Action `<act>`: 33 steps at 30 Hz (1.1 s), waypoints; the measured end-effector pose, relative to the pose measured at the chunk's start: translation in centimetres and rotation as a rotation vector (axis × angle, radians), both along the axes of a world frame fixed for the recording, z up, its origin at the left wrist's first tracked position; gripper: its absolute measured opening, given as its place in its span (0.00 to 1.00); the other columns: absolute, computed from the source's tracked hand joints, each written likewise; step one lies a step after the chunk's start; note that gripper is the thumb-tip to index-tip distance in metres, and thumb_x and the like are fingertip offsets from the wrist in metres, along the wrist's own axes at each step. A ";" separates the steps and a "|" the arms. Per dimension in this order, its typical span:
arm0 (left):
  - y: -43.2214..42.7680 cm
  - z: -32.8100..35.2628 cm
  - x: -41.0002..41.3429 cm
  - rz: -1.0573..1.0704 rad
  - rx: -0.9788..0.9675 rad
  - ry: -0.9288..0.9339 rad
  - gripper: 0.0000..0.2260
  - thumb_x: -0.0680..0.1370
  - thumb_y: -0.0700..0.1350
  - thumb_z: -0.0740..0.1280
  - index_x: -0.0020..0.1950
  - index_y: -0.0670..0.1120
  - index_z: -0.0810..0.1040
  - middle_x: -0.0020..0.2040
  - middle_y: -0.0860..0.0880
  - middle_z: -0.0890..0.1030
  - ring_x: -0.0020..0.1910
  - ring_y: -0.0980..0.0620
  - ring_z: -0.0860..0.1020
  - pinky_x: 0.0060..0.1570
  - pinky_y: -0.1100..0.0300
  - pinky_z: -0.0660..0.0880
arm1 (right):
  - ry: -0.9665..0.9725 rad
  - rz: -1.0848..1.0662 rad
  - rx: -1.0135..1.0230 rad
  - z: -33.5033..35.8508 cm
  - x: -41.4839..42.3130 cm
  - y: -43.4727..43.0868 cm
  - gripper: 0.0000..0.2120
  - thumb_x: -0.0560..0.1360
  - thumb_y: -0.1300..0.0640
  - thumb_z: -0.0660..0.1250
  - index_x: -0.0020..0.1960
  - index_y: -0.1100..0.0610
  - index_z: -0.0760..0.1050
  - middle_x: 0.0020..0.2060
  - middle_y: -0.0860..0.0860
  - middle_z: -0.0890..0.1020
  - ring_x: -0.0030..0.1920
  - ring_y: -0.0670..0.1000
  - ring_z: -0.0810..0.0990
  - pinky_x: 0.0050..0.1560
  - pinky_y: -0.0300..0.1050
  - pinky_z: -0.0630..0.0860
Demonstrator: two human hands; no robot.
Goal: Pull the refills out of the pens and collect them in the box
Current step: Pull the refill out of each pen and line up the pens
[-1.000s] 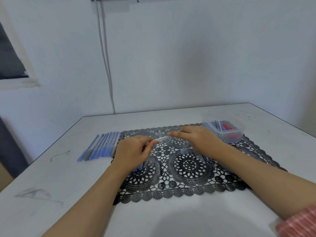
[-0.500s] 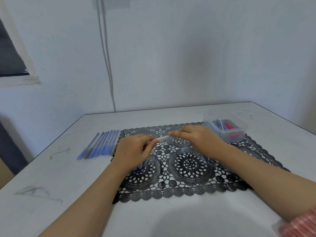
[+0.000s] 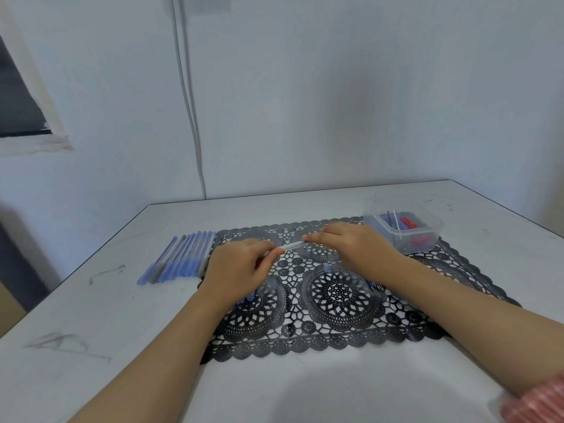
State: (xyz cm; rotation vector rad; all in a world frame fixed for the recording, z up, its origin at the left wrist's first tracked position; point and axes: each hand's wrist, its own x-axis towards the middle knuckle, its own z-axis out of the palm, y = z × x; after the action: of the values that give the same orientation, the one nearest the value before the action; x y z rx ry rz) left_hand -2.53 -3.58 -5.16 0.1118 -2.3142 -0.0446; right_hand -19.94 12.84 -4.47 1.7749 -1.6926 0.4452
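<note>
One pen (image 3: 291, 246) is what you have between your hands, a pale clear barrel slanting up to the right over the far half of the black lace mat (image 3: 335, 328). Your left hand (image 3: 241, 270) is curled round its near part, thumb and forefinger closing on the barrel, and a blue end (image 3: 248, 299) shows below that hand. Your right hand (image 3: 351, 248) pinches the far end with its fingertips, the other fingers bent beside them. Against the picture from half a second back almost nothing differs: the same short stretch of barrel shows between the two grips, and both hands sit where they did. Whether the refill has begun to slide cannot be told. The box (image 3: 427, 236), clear plastic, stands at the mat's far right corner, just beyond your right hand, with red and dark refills (image 3: 409, 222) lying in it. A row of pens (image 3: 183, 257) in blue lies side by side on the white table (image 3: 122, 331) just off the mat's left edge, near your left hand. More blue pieces (image 3: 327, 267) lie on the mat by your right forearm. Any print on the pens or the box is too blurred to read. A red striped sleeve (image 3: 537, 401) shows at the lower right, and a white cable (image 3: 189, 117) runs down the wall (image 3: 335, 102) behind the table.
</note>
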 end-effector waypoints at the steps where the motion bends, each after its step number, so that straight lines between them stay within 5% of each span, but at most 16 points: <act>1: 0.0 0.0 0.0 -0.004 -0.003 0.003 0.18 0.77 0.57 0.57 0.47 0.51 0.83 0.29 0.56 0.79 0.24 0.59 0.73 0.20 0.63 0.71 | -0.006 -0.006 -0.003 0.0 0.0 0.0 0.32 0.55 0.78 0.71 0.55 0.55 0.80 0.39 0.52 0.83 0.33 0.52 0.80 0.22 0.40 0.74; 6: 0.0 0.0 0.1 -0.009 -0.016 0.001 0.18 0.77 0.57 0.56 0.46 0.51 0.84 0.28 0.56 0.78 0.24 0.59 0.72 0.20 0.63 0.70 | -0.021 -0.020 0.023 0.1 0.4 0.0 0.27 0.59 0.75 0.73 0.54 0.55 0.80 0.38 0.51 0.83 0.33 0.50 0.80 0.22 0.43 0.76; 10: -0.1 -0.1 0.1 -0.015 0.014 -0.006 0.19 0.77 0.58 0.56 0.48 0.51 0.83 0.31 0.56 0.80 0.26 0.58 0.74 0.22 0.60 0.74 | -0.105 -0.014 -0.023 0.3 0.9 0.1 0.07 0.72 0.61 0.67 0.49 0.59 0.81 0.37 0.53 0.81 0.33 0.52 0.79 0.27 0.48 0.78; 17: -0.2 -0.1 0.0 -0.016 0.028 -0.004 0.18 0.77 0.58 0.56 0.47 0.51 0.83 0.32 0.56 0.81 0.27 0.59 0.75 0.24 0.59 0.76 | -0.261 -0.345 0.019 1.3 1.5 0.5 0.18 0.75 0.42 0.62 0.49 0.56 0.81 0.42 0.51 0.81 0.43 0.50 0.78 0.39 0.42 0.74; 22: -0.2 -0.1 0.0 -0.023 0.023 0.000 0.18 0.77 0.57 0.57 0.47 0.51 0.84 0.32 0.56 0.81 0.27 0.59 0.76 0.24 0.59 0.76 | -0.196 -0.562 0.058 1.6 1.9 0.7 0.29 0.72 0.31 0.52 0.50 0.52 0.81 0.43 0.48 0.81 0.46 0.48 0.76 0.37 0.41 0.72; 28: -0.2 -0.1 0.0 -0.018 0.026 -0.003 0.17 0.77 0.57 0.57 0.47 0.51 0.84 0.32 0.56 0.81 0.27 0.59 0.76 0.24 0.59 0.76 | -0.219 -0.521 0.046 1.7 2.0 0.7 0.28 0.73 0.34 0.55 0.51 0.55 0.80 0.43 0.50 0.80 0.47 0.48 0.75 0.41 0.39 0.69; 33: -0.2 -0.1 0.1 -0.024 0.042 -0.004 0.17 0.77 0.57 0.57 0.47 0.51 0.83 0.31 0.56 0.81 0.26 0.60 0.75 0.24 0.60 0.75 | -0.275 -0.337 -0.034 1.3 1.9 0.4 0.14 0.73 0.50 0.68 0.45 0.61 0.82 0.39 0.55 0.80 0.44 0.53 0.77 0.42 0.43 0.72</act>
State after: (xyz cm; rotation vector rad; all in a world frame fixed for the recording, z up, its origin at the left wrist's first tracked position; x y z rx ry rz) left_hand -2.40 -3.76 -5.22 0.1049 -2.3196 -0.1051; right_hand -18.03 13.27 -3.19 1.4143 -2.1136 0.5812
